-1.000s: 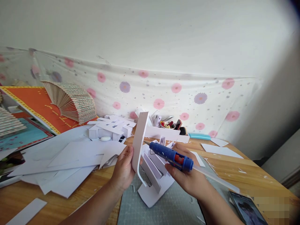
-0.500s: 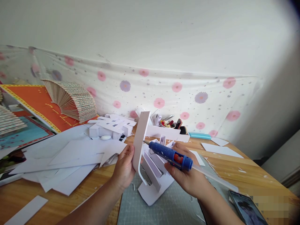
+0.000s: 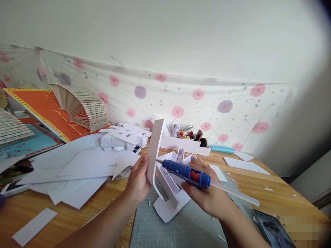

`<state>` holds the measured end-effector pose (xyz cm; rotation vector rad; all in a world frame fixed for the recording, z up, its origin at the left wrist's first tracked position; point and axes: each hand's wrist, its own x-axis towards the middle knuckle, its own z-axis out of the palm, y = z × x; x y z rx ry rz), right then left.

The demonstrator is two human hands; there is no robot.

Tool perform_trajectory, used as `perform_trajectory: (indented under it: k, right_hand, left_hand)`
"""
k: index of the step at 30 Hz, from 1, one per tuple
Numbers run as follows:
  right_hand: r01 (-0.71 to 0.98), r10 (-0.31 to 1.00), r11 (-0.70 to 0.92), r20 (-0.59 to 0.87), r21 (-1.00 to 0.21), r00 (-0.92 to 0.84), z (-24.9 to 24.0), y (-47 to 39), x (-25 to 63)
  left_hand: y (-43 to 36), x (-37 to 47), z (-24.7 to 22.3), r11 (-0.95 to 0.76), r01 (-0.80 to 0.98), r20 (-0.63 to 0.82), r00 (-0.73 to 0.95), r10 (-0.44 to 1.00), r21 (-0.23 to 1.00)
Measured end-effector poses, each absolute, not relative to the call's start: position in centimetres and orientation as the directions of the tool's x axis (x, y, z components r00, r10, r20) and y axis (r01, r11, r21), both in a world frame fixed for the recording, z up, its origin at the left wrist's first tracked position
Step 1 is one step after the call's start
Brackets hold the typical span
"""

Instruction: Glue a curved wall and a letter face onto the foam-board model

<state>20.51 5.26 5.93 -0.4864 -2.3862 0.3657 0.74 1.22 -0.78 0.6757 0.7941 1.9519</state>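
Observation:
My left hand (image 3: 139,177) grips a curved white foam-board strip (image 3: 155,150) near its lower middle, holding it tilted upright. My right hand (image 3: 209,189) is wrapped round a blue glue gun (image 3: 184,172) with a clear glue stick (image 3: 236,193) jutting from its back. The metal nozzle points left and appears to meet the strip's right edge. Behind and below the strip, a white foam-board model (image 3: 170,206) with several upright walls rests on the grey-green cutting mat (image 3: 199,227). Part of the model is hidden by the glue gun and my right hand.
White board sheets (image 3: 85,167) pile up at left, with white assembled pieces (image 3: 124,136) behind. A folding fan (image 3: 82,106) leans on an orange board. A tool box (image 3: 181,144) stands at the back, and a phone (image 3: 274,227) lies at lower right. Scraps dot the wooden table (image 3: 248,179).
The glue gun's nozzle has shifted slightly left and down along the strip's edge. The whole view has moved a little. Both hands keep their holds.

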Motion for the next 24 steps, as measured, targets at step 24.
perform_trajectory:
  k: [24]
  right_hand:
    - [0.224, 0.401, 0.896, 0.485, -0.383, -0.777, 5.70, 4.85, 19.91]
  left_hand:
    - [1.47, 0.15, -0.58, -0.392, -0.655, 0.007, -0.509, 0.861, 0.646]
